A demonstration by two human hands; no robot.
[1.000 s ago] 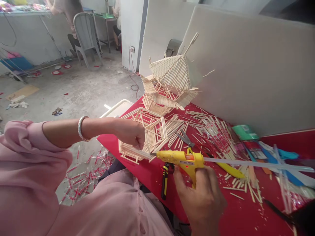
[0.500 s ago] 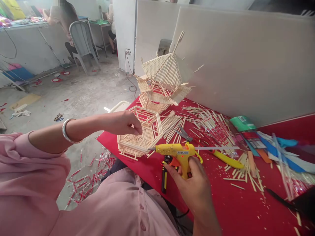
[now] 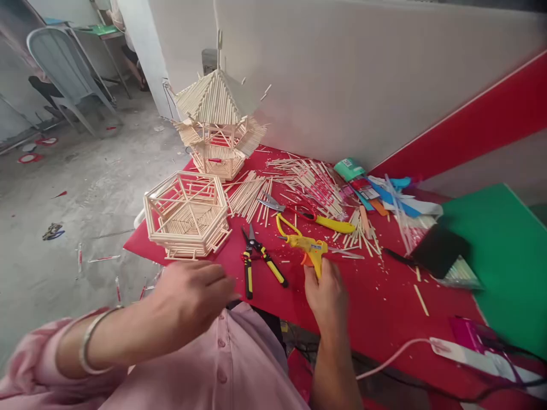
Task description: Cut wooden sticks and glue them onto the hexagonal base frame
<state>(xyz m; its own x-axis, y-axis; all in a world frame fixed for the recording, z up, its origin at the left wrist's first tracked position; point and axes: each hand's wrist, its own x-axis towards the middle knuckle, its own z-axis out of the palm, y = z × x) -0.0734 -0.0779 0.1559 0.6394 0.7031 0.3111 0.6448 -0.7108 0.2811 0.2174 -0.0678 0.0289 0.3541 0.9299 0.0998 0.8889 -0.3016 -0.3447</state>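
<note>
A worker's right hand (image 3: 327, 291) grips a yellow glue gun (image 3: 306, 245) by its handle over the red worktop (image 3: 384, 324), forearm reaching in across the near edge, wrist almost straight, the nozzle aimed left. The left hand (image 3: 199, 293) hangs at the near edge toward the left corner, its back turned up, the arm bent across the body, fingers curled and blurred (whether they pinch anything, one cannot tell). Just beyond it, a six-sided stick frame (image 3: 194, 223) sits at the worktop's left corner, apart from the glue gun. A pagoda (image 3: 212, 105) of similar sticks stands behind it, by the far end of the left edge. Snips (image 3: 253, 244) lie with handles spread between frame and glue gun; scissors (image 3: 272, 204) rest farther back, beside loose sticks (image 3: 249, 196).
</note>
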